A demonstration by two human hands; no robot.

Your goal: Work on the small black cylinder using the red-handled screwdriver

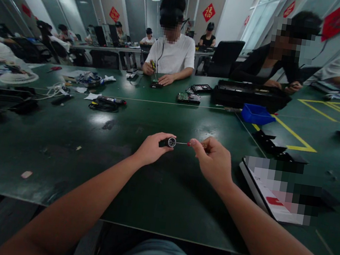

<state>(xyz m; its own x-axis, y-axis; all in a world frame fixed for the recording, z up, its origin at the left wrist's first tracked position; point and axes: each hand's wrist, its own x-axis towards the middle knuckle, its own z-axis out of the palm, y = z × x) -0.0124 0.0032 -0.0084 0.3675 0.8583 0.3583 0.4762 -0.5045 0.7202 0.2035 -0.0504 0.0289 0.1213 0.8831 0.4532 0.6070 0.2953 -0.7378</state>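
Above the middle of the green table, my left hand (150, 149) is closed on a small black part with a round silver-rimmed end (171, 142); its exact kind is too small to make out. My right hand (214, 159) grips a screwdriver (183, 143) by its handle, which my fingers mostly cover. A red collar shows at the base of the thin metal shaft. The shaft lies level and points left, its tip at the edge of the round end. Both forearms reach in from the near edge.
A green table (85, 183) spreads around me. To the right lie a white box (262, 192), several black pieces (272, 145) and a blue bin (257, 114). A long black tray (251, 96) stands farther back. Coiled black cable (105, 104) lies at left. A person (171, 55) works opposite.
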